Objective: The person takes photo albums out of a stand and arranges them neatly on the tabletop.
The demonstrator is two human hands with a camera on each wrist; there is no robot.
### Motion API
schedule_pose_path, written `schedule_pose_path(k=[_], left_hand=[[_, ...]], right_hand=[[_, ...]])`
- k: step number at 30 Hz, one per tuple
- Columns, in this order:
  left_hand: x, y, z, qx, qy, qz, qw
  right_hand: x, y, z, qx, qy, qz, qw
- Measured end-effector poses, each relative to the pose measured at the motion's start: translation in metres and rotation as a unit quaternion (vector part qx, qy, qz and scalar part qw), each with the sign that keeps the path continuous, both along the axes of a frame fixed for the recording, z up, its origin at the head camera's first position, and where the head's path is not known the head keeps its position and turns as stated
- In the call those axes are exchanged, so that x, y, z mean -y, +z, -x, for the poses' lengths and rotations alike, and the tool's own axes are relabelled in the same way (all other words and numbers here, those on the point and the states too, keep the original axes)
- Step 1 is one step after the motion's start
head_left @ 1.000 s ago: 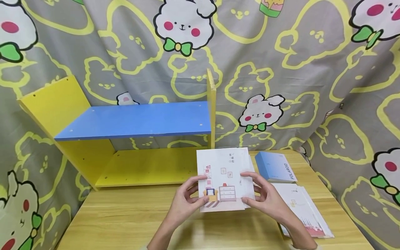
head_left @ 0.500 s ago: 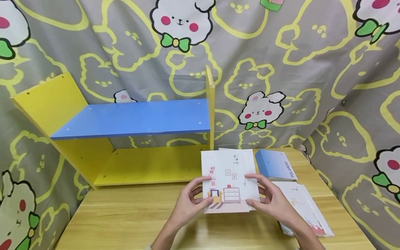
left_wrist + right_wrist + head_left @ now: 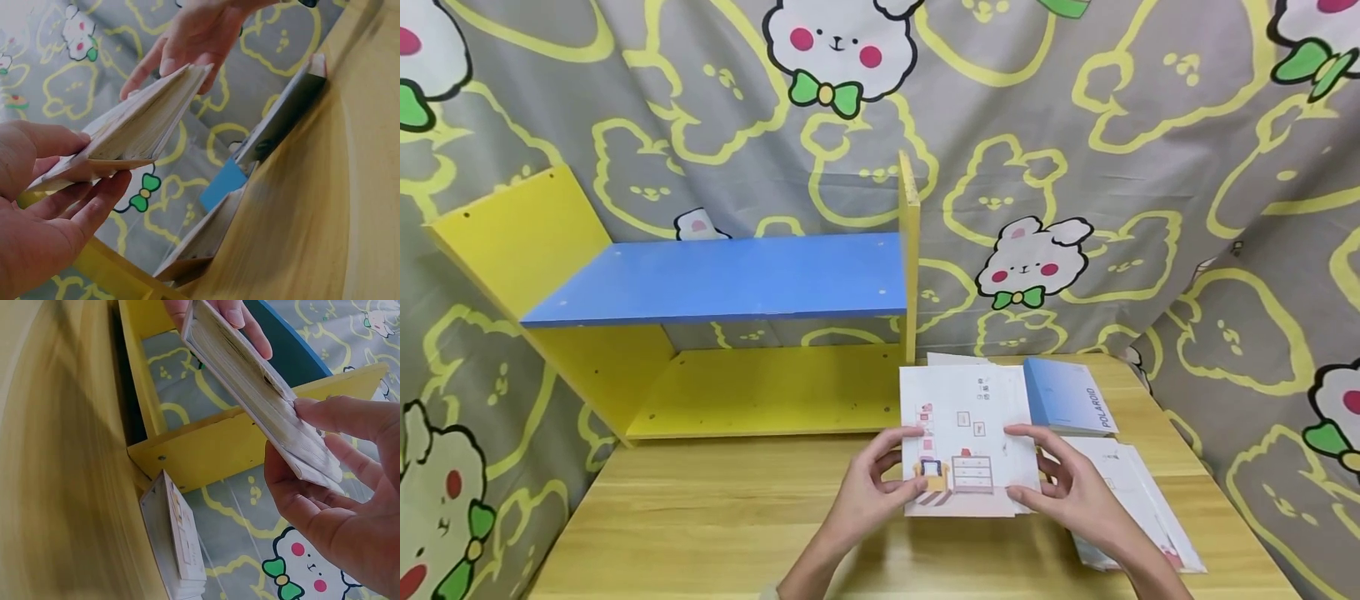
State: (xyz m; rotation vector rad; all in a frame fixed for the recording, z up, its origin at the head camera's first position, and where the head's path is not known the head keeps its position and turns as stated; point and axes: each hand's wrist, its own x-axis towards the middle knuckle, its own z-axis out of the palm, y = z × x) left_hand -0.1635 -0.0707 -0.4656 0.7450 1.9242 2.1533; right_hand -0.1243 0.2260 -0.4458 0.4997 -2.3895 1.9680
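Both hands hold a thick white notebook (image 3: 958, 417) above the table, its cover printed with an armchair and a chest of drawers. My left hand (image 3: 872, 479) grips its left edge, thumb on the cover and fingers beneath. On the opposite edge, my right hand (image 3: 1067, 479) pinches it the same way. In the left wrist view the page block of the notebook (image 3: 144, 122) shows, slightly fanned. Behind it, the corner of another white notebook (image 3: 951, 358) peeks out, mostly hidden. A blue POLAROID book (image 3: 1071, 396) and a further white notebook (image 3: 1138, 492) lie to the right.
A shelf unit stands at the back left, with a blue middle board (image 3: 722, 279), a yellow bottom board (image 3: 775, 392) and yellow side panels (image 3: 910, 250). Patterned cloth (image 3: 1022, 100) hangs behind the wooden table (image 3: 722, 517). The held notebook is in front of the shelf's right end.
Both hands and the held notebook have shifted a little to the right and downward in the head view. More of the notebook behind shows at its top edge. The grip looks unchanged.
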Motion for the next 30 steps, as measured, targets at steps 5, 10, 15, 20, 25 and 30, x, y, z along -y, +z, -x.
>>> schedule_pose_path(k=[5, 10, 15, 20, 25, 30], left_hand=[[-0.003, -0.002, -0.001, -0.003, -0.002, -0.002, 1.0], [0.001, -0.005, -0.003, 0.0, 0.017, -0.001, 0.9998], [0.001, -0.009, -0.003, 0.026, 0.008, -0.003, 0.9996], [-0.005, -0.017, -0.002, 0.043, -0.01, -0.012, 0.9989], [-0.014, -0.025, -0.003, 0.043, -0.01, -0.014, 0.9989], [-0.024, -0.031, -0.005, 0.05, -0.018, -0.009, 0.9986]], right_hand=[[-0.002, -0.002, -0.002, 0.015, -0.002, 0.001, 1.0], [0.002, -0.006, 0.002, 0.031, 0.019, 0.018, 0.999], [0.001, -0.013, 0.003, 0.037, 0.025, 0.018, 0.999], [-0.006, -0.018, -0.001, 0.043, 0.022, 0.012, 0.999], [-0.014, -0.021, -0.006, 0.045, 0.021, 0.004, 0.999], [-0.022, -0.024, -0.011, 0.05, 0.02, -0.004, 0.999]])
